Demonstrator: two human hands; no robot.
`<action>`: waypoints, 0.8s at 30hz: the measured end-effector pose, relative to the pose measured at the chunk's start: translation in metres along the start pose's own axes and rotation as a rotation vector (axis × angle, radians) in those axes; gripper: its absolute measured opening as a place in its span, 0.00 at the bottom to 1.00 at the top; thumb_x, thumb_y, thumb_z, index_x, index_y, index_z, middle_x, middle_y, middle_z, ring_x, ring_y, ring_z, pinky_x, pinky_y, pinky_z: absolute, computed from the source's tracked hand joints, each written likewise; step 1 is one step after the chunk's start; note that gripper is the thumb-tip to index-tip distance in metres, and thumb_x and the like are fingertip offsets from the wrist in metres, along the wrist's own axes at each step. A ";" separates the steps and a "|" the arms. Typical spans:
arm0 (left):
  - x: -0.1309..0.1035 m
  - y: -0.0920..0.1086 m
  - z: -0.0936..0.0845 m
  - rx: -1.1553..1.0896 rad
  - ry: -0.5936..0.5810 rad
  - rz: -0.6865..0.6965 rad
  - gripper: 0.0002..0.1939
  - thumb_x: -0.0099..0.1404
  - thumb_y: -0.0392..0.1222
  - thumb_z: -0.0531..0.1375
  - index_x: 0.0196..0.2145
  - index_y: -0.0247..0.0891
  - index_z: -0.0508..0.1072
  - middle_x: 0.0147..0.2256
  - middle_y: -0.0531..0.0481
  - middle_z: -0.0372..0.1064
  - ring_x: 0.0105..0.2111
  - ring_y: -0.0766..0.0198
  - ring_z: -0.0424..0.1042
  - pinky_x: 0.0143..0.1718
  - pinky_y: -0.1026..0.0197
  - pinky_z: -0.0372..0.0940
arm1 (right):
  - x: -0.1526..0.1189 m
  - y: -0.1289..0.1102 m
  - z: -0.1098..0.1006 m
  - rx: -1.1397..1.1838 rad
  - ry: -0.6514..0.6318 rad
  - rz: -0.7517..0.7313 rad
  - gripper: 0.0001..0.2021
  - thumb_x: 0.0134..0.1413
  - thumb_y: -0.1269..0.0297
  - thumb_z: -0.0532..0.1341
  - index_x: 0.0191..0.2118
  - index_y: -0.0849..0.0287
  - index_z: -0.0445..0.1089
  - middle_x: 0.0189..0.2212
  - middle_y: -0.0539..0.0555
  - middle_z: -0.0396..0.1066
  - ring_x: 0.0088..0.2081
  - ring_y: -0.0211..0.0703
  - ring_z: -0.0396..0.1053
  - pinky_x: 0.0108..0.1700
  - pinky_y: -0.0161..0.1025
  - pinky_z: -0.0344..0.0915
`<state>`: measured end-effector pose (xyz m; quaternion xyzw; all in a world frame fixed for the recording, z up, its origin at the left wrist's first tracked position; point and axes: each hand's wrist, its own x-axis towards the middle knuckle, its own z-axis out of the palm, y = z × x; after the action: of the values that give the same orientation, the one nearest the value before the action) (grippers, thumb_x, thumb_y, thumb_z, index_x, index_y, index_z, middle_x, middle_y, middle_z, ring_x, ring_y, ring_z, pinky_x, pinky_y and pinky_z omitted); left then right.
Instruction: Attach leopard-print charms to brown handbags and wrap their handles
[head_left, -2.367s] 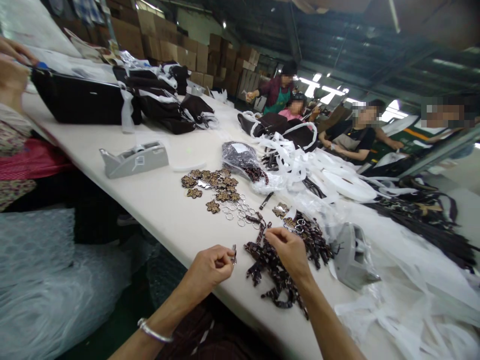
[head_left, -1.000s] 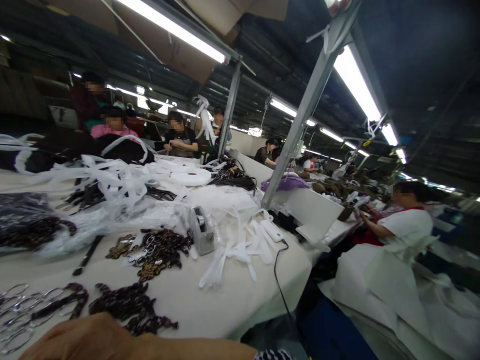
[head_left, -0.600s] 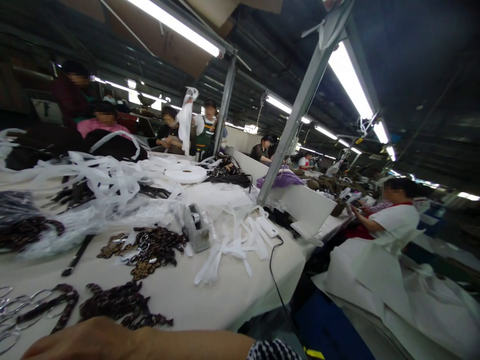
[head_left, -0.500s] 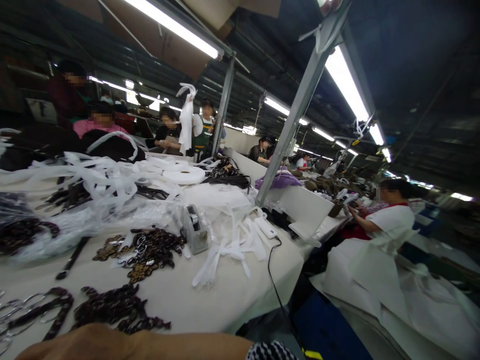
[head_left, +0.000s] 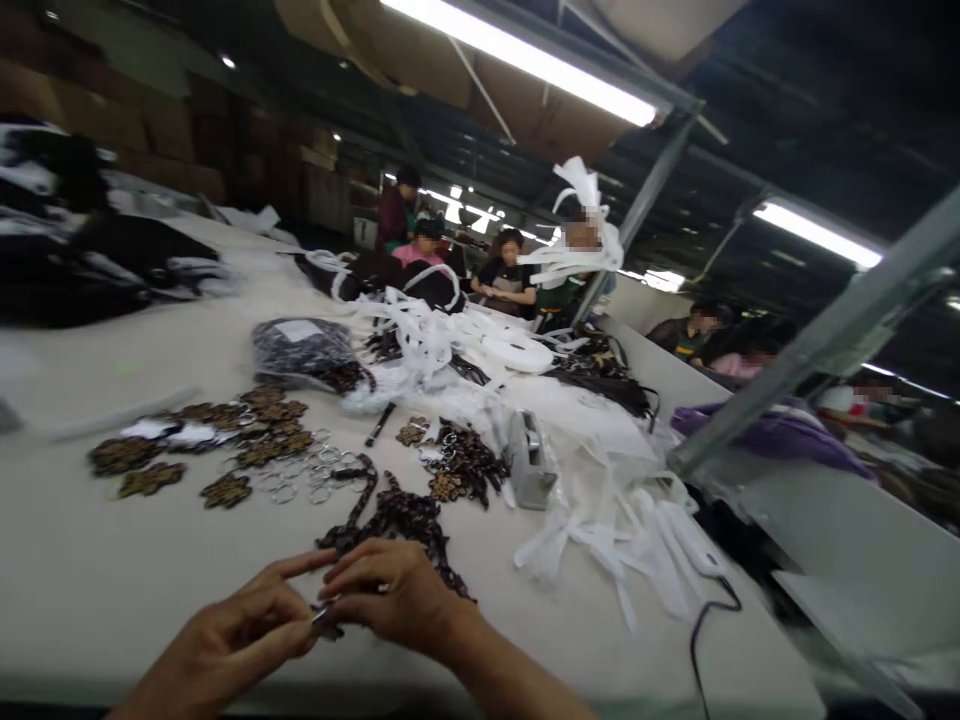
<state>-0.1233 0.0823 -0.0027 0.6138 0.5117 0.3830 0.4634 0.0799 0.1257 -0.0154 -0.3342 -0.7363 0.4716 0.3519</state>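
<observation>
In the lower middle, my left hand (head_left: 240, 632) and my right hand (head_left: 401, 597) meet over the table, fingers pinched together. Between the fingertips is a small metal ring (head_left: 321, 614), seen nearly edge-on, with a dark bit beside it; its full shape is hidden. Just behind my right hand lies a heap of dark brown patterned cords (head_left: 409, 515). Loose silver key rings (head_left: 319, 475) are scattered farther off, next to brown flower-shaped pieces (head_left: 259, 440). A second small pile of dark cords (head_left: 476, 460) with rings lies to the right.
A grey tape dispenser (head_left: 531, 462) stands among white strips (head_left: 600, 545). A white corded device (head_left: 690, 540) lies at the right. Behind are a plastic-wrapped bundle (head_left: 300, 350) and a white strip roll (head_left: 517, 352). A metal post (head_left: 825, 335) slants at right; people work beyond.
The view has swung left and down. Both hands now show together, pinching a small metal ring; before, only one forearm showed at the bottom edge.
</observation>
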 end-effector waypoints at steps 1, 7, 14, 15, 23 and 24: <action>0.000 0.003 -0.002 -0.062 -0.043 -0.017 0.20 0.55 0.61 0.62 0.21 0.42 0.77 0.43 0.42 0.76 0.57 0.42 0.64 0.43 0.55 0.70 | -0.001 -0.001 0.002 0.090 -0.031 0.112 0.18 0.46 0.52 0.69 0.42 0.56 0.78 0.35 0.54 0.76 0.32 0.41 0.74 0.35 0.35 0.70; 0.001 0.006 -0.009 -0.354 -0.072 -0.148 0.22 0.56 0.59 0.63 0.25 0.35 0.74 0.48 0.40 0.72 0.21 0.69 0.68 0.18 0.67 0.63 | -0.002 -0.018 0.015 0.278 -0.255 0.376 0.17 0.52 0.49 0.65 0.35 0.60 0.76 0.24 0.48 0.68 0.22 0.31 0.62 0.25 0.30 0.59; 0.006 -0.020 -0.014 -0.480 0.061 -0.127 0.21 0.57 0.58 0.63 0.40 0.39 0.78 0.53 0.42 0.68 0.26 0.67 0.69 0.24 0.64 0.66 | 0.025 -0.038 -0.004 0.092 -0.147 0.349 0.13 0.57 0.53 0.60 0.33 0.59 0.68 0.25 0.46 0.63 0.25 0.33 0.59 0.28 0.31 0.57; 0.006 -0.025 -0.016 -0.480 0.072 -0.146 0.23 0.57 0.59 0.62 0.43 0.40 0.77 0.48 0.43 0.72 0.26 0.66 0.68 0.24 0.64 0.66 | 0.033 -0.041 -0.018 0.014 -0.151 0.347 0.13 0.58 0.52 0.59 0.33 0.59 0.68 0.24 0.46 0.62 0.24 0.33 0.59 0.27 0.31 0.57; -0.002 -0.040 -0.037 -0.454 0.237 -0.266 0.24 0.59 0.59 0.60 0.42 0.36 0.75 0.23 0.53 0.69 0.24 0.66 0.67 0.29 0.64 0.64 | 0.113 -0.017 -0.151 -1.006 0.032 0.334 0.13 0.56 0.60 0.57 0.43 0.60 0.72 0.38 0.57 0.75 0.39 0.48 0.72 0.43 0.41 0.66; -0.002 -0.041 -0.037 -0.449 0.250 -0.266 0.23 0.59 0.59 0.60 0.41 0.36 0.75 0.23 0.53 0.69 0.23 0.66 0.67 0.29 0.64 0.63 | 0.117 -0.007 -0.157 -1.059 0.074 0.323 0.18 0.55 0.61 0.57 0.49 0.62 0.70 0.45 0.62 0.73 0.46 0.53 0.70 0.49 0.45 0.64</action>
<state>-0.1698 0.0890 -0.0316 0.3712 0.5433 0.4954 0.5672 0.1475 0.2920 0.0627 -0.5904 -0.7993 0.0731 0.0847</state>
